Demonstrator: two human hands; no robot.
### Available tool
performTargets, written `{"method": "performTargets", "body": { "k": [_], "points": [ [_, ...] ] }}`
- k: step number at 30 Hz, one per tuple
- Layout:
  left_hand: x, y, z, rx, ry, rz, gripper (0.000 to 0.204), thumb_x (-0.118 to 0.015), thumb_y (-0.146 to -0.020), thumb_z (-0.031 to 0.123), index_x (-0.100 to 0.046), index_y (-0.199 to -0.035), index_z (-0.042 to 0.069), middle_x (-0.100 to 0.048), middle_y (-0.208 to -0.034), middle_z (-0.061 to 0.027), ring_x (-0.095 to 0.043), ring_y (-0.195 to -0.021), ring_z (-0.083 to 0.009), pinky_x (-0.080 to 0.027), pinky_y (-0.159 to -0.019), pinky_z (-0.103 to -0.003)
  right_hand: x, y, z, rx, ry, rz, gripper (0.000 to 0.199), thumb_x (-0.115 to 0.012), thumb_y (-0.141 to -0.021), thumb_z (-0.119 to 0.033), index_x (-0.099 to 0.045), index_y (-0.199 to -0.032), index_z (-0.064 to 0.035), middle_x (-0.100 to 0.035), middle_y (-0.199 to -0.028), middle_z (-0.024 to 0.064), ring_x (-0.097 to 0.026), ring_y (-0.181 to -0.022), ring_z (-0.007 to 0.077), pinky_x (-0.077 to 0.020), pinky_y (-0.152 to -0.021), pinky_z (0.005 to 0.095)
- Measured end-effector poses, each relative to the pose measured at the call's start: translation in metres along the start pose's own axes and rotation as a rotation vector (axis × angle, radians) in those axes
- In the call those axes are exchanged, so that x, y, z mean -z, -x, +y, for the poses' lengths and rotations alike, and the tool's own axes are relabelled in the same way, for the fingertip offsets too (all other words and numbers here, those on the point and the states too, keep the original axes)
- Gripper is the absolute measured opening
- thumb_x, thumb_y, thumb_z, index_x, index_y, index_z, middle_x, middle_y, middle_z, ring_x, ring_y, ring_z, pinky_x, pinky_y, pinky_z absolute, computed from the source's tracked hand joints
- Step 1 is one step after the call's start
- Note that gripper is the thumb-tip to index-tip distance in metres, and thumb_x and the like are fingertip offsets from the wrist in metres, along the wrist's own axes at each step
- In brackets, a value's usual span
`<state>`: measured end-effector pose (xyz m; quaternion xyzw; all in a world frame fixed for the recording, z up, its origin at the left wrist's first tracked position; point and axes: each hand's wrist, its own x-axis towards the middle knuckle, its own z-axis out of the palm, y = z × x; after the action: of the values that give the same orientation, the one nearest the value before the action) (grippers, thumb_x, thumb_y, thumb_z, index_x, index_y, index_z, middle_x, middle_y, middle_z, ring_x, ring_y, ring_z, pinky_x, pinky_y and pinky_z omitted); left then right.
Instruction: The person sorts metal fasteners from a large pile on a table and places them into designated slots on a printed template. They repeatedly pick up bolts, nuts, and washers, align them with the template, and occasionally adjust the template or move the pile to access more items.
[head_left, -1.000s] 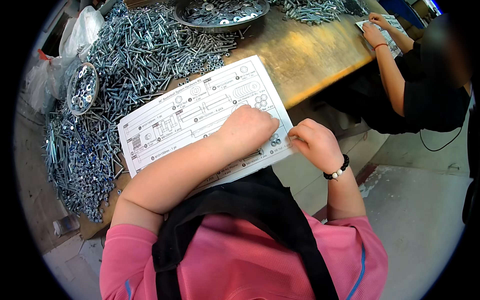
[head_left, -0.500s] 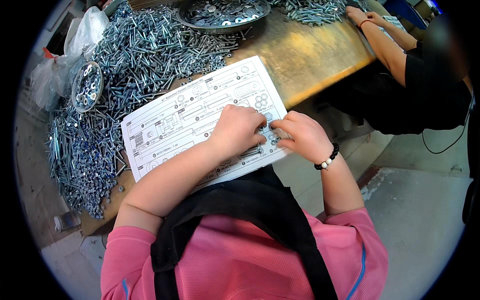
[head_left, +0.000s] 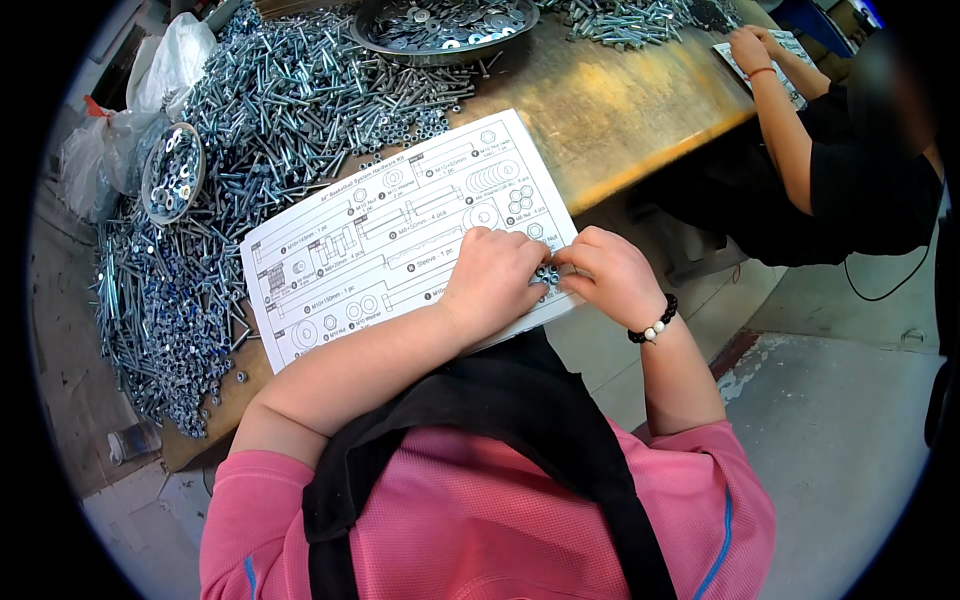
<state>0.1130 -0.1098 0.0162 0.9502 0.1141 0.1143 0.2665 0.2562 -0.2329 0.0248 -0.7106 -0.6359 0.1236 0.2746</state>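
Note:
A printed hardware sheet (head_left: 345,250) with outline drawings of bolts, nuts and washers lies at the bench edge in front of me. Over its right side my two hands come together around a small cluster of shiny metal nuts (head_left: 547,275). My left hand (head_left: 492,275) is curled on the paper, its fingertips pinched against the nuts from the left. From the other side, my right hand (head_left: 610,268), a beaded bracelet at its wrist, pinches the cluster with thumb and fingers. The left palm hides whatever is beneath it.
A big heap of bolts (head_left: 290,100) covers the bench's left, with loose nuts (head_left: 190,365) nearby. Washers fill a metal bowl (head_left: 440,55) and a smaller dish (head_left: 203,175). Plastic bags (head_left: 175,65) are far left. At right, a co-worker's hands (head_left: 755,48) are over another sheet (head_left: 790,45).
My left hand has slid right and slightly nearer to me, closing up to my right hand and covering the bolts seen under it before. The co-worker's hands have moved right.

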Motion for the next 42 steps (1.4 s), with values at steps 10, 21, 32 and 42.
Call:
{"method": "performTargets", "body": {
  "k": [10, 21, 32, 42],
  "points": [
    [0.027, 0.022, -0.011, 0.039, 0.137, 0.130, 0.031, -0.072, -0.064, 0.015, -0.059, -0.090, 0.007, -0.061, -0.078, -0.0056, -0.059, -0.070, -0.0244, -0.044, -0.070, -0.036, 0.007, 0.002, -0.003, -0.041, -0.006, 0.043, 0.022, -0.067, -0.067, -0.008, -0.065, -0.089, -0.0112, -0.054, -0.076, 0.0042, -0.055, -0.074, 0.0221, -0.0449, -0.063, 0.0325],
    [0.032, 0.059, -0.034, 0.020, 0.010, 0.017, 0.017, -0.067, -0.072, 0.015, -0.067, -0.089, 0.014, -0.060, -0.082, -0.0010, -0.055, -0.080, -0.0206, -0.038, -0.074, -0.034, -0.014, -0.009, -0.037, 0.172, 0.075, 0.025, 0.024, -0.069, -0.062, -0.010, -0.063, -0.086, -0.0115, -0.050, -0.075, 0.0039, -0.053, -0.073, 0.0224, -0.0451, -0.063, 0.0328],
    [0.032, 0.066, -0.035, -0.010, 0.034, 0.021, 0.016, -0.067, -0.072, 0.015, -0.067, -0.088, 0.015, -0.060, -0.081, 0.0016, -0.055, -0.080, -0.0170, -0.035, -0.077, -0.033, -0.018, -0.010, -0.042, 0.148, 0.179, -0.070, 0.029, -0.070, -0.061, -0.011, -0.062, -0.088, -0.0120, -0.050, -0.077, 0.0033, -0.053, -0.075, 0.0217, -0.0448, -0.065, 0.0320],
    [0.037, 0.063, -0.042, -0.010, 0.074, 0.000, 0.023, -0.067, -0.070, 0.016, -0.064, -0.093, 0.012, -0.060, -0.082, -0.0015, -0.056, -0.081, -0.0202, -0.038, -0.076, -0.035, 0.000, -0.020, -0.035, 0.113, 0.129, -0.011, 0.029, -0.071, -0.060, -0.009, -0.065, -0.088, -0.0112, -0.052, -0.076, 0.0045, -0.054, -0.075, 0.0231, -0.0453, -0.064, 0.0333]
  ]
}}
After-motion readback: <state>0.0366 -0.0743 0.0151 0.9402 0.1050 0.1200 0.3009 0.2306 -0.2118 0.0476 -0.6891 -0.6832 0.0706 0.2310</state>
